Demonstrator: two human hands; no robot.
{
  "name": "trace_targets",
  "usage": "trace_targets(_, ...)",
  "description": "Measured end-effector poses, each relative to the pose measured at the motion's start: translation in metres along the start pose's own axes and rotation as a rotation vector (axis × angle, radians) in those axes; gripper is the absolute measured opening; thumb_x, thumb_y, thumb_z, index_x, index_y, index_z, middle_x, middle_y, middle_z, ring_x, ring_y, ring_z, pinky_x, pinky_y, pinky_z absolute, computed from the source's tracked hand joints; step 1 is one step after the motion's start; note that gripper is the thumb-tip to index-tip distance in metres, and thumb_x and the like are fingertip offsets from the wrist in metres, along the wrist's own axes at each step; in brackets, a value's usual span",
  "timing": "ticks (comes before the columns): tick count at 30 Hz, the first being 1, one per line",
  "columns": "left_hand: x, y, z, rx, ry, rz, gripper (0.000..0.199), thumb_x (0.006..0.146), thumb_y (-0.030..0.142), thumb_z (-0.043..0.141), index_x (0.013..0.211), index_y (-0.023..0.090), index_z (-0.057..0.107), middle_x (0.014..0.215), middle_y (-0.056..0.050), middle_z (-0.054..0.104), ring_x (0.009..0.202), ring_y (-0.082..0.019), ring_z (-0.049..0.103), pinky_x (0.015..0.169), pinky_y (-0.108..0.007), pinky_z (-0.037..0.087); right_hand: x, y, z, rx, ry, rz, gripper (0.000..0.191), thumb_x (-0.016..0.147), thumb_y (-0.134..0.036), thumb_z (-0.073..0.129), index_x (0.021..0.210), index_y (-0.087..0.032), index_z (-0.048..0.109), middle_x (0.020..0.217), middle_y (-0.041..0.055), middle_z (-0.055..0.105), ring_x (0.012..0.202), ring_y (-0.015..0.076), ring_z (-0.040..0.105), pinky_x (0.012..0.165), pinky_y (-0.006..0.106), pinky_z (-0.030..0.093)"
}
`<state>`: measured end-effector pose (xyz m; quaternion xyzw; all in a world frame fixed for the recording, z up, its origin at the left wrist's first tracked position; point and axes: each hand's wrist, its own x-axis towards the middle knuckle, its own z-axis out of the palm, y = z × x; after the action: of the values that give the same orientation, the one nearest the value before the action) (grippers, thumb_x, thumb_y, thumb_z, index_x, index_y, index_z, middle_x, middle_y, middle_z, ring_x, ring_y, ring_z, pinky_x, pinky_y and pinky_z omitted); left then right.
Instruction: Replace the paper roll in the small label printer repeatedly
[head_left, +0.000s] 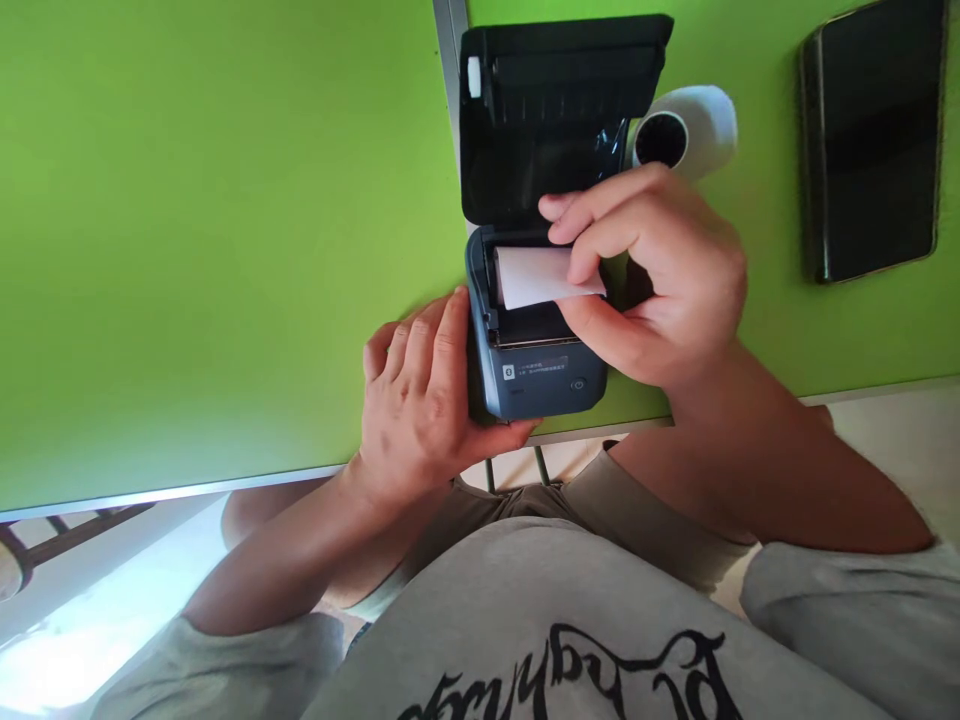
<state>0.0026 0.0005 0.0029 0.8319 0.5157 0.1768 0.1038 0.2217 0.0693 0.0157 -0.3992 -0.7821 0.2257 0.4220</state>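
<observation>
A small dark blue label printer (540, 385) stands at the table's near edge, its black lid (555, 120) swung up and back. Inside its bay sits a roll of white paper (536, 276), partly hidden by fingers. My right hand (667, 270) pinches the paper's loose end between thumb and index finger, the other fingers curled over the bay near the lid. My left hand (420, 390) is wrapped against the printer's left side, its thumb along the front edge, steadying the body.
Behind the printer's right side lies a white roll with a dark core (697, 125). A black phone (881, 145) rests at the far right of the green table (225, 220). A grey seam (448, 60) runs behind the printer. My lap is below the table edge.
</observation>
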Motion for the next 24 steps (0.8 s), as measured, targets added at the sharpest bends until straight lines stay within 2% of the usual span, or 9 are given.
trace_targets(3,0.0,0.0,0.0,-0.009,0.012,0.014,0.105,0.082,0.082,0.058,0.154,0.008,0.037,0.136,-0.023,0.065,0.119,-0.035,0.065,0.104,-0.045,0.042,-0.002,0.003,0.001,0.052,-0.004,-0.033,0.013,0.081,-0.014,0.058,0.08,-0.027,0.055,0.089,0.0016,0.068,0.095,0.0208,0.072,0.093,0.045,0.066)
trace_targets(5,0.0,0.0,0.0,-0.013,0.019,0.024,0.108,0.083,0.081,0.058,0.157,0.007,0.031,0.138,-0.023,0.064,0.12,-0.035,0.065,0.105,-0.045,0.042,-0.003,0.004,0.002,0.038,-0.013,-0.028,0.012,0.081,-0.015,0.058,0.08,-0.027,0.055,0.09,0.0019,0.068,0.099,0.0216,0.072,0.092,0.044,0.066)
trace_targets(8,-0.001,0.0,0.0,-0.01,0.013,0.021,0.111,0.084,0.081,0.057,0.161,0.011,0.019,0.142,-0.022,0.063,0.12,-0.035,0.065,0.105,-0.046,0.042,-0.004,0.005,0.001,0.051,-0.025,-0.044,0.01,0.081,-0.016,0.06,0.08,-0.026,0.056,0.09,0.0016,0.067,0.098,0.0208,0.071,0.093,0.044,0.064)
trace_targets(12,-0.001,-0.001,0.0,0.003,0.017,0.033,0.107,0.086,0.08,0.057,0.162,0.016,0.018,0.14,-0.02,0.064,0.12,-0.035,0.066,0.102,-0.046,0.044,-0.003,0.005,-0.001,0.103,-0.04,-0.086,0.008,0.083,-0.021,0.064,0.079,-0.026,0.059,0.087,-0.0003,0.067,0.089,0.017,0.069,0.089,0.04,0.063)
trace_targets(16,-0.001,-0.002,-0.002,-0.008,0.03,0.089,0.11,0.084,0.075,0.065,0.163,0.018,0.014,0.139,-0.02,0.062,0.117,-0.034,0.065,0.1,-0.048,0.045,-0.005,0.003,-0.002,0.121,-0.045,-0.152,0.01,0.084,-0.023,0.066,0.077,-0.027,0.061,0.08,-0.0031,0.066,0.088,0.0158,0.067,0.085,0.039,0.06)
trace_targets(18,-0.001,-0.002,-0.004,-0.003,0.021,0.103,0.103,0.085,0.072,0.067,0.162,0.023,0.019,0.142,-0.021,0.059,0.119,-0.034,0.063,0.1,-0.049,0.045,-0.007,0.002,-0.001,0.1,-0.073,-0.127,0.01,0.083,-0.023,0.066,0.076,-0.027,0.061,0.084,-0.0033,0.067,0.093,0.0172,0.066,0.088,0.042,0.057)
trace_targets(21,-0.002,-0.003,-0.005,0.026,-0.017,0.099,0.078,0.088,0.068,0.065,0.154,0.036,0.039,0.146,-0.017,0.055,0.123,-0.033,0.061,0.102,-0.05,0.045,-0.01,0.0,-0.002,0.078,-0.124,-0.08,0.01,0.083,-0.024,0.064,0.075,-0.026,0.059,0.089,-0.0031,0.066,0.103,0.02,0.064,0.094,0.045,0.054)
trace_targets(24,-0.002,-0.004,-0.006,0.02,-0.046,0.09,0.067,0.088,0.068,0.066,0.147,0.041,0.051,0.147,-0.015,0.053,0.124,-0.033,0.059,0.103,-0.05,0.044,-0.01,0.002,-0.003,0.093,-0.153,-0.091,0.01,0.086,-0.031,0.059,0.078,-0.026,0.06,0.092,-0.0004,0.066,0.102,0.0211,0.063,0.096,0.048,0.053)
